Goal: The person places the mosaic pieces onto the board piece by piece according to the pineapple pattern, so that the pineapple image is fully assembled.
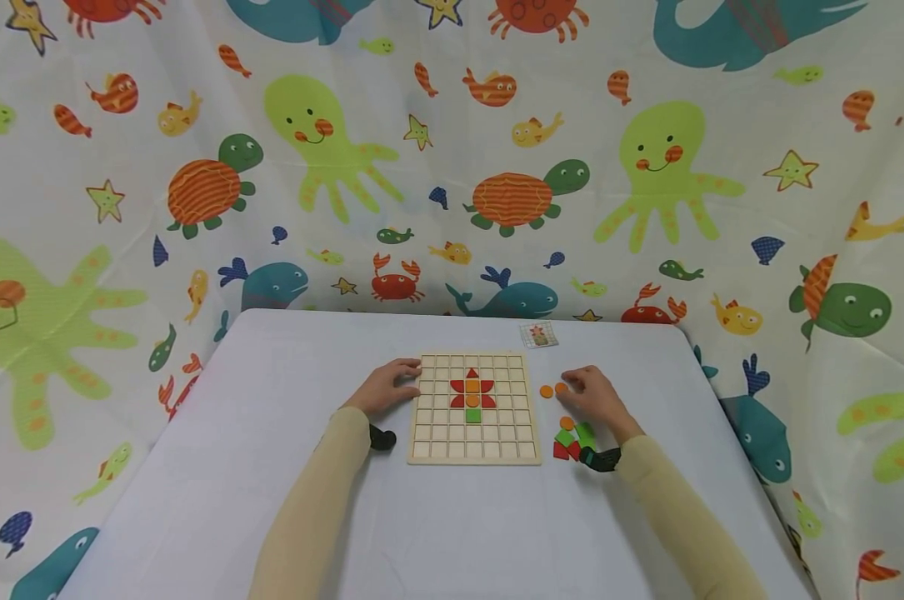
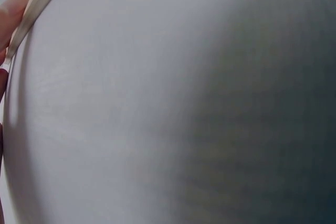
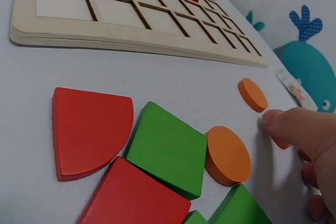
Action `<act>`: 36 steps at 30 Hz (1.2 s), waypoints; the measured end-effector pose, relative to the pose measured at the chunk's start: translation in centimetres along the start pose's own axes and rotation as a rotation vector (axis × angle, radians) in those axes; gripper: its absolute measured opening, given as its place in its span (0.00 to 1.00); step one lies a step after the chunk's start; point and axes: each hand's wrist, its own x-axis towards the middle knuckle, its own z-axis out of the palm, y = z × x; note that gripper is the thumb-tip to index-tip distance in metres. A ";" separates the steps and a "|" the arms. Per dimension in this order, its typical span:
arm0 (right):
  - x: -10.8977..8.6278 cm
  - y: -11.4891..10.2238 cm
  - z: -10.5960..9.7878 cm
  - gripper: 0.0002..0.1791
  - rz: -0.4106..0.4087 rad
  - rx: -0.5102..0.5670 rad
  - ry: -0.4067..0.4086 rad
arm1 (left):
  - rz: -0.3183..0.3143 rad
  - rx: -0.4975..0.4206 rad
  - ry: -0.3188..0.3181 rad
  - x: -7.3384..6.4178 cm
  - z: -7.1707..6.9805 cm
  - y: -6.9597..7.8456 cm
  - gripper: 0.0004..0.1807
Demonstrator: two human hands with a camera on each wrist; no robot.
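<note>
A wooden grid board (image 1: pixel 437 450) lies on the table, holding a pattern of red petal-shaped pieces (image 1: pixel 487 401), a red triangle (image 1: pixel 471 374), orange pieces (image 1: pixel 472 401) and a green square (image 1: pixel 473 416). My left hand (image 1: pixel 382 388) touches the board's left edge with thumb and finger apart; only parts of its fingers show in the left wrist view. Right of the board, my right hand (image 1: pixel 596 400) pinches an orange disc (image 1: pixel 561 388), mostly covered by the thumb (image 3: pixel 286 124) in the right wrist view. Another orange disc (image 3: pixel 253 95) lies just beside it.
Near the right wrist lie loose pieces: a red rounded piece (image 3: pixel 89 132), a green square (image 3: pixel 168 150), an orange disc (image 3: pixel 229 156) and several others. A small pattern card (image 1: pixel 538 335) lies beyond the board. A printed curtain (image 1: pixel 437 250) hangs behind the white table (image 1: pixel 272 375).
</note>
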 end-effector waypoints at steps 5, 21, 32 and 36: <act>0.0 -0.1 0.4 0.23 -0.012 -0.003 0.029 | 0.009 -0.001 0.001 -0.1 0.0 0.0 0.25; -0.5 -0.3 0.5 0.19 -0.036 -0.008 0.096 | 0.003 0.001 -0.002 -0.2 0.0 0.2 0.26; -1.1 -1.0 -0.1 0.23 -0.005 0.065 0.121 | -0.004 0.003 -0.008 -0.1 0.0 0.1 0.26; -1.2 -2.0 0.1 0.21 -0.063 0.089 0.128 | -0.003 0.005 -0.006 -0.1 0.0 0.1 0.25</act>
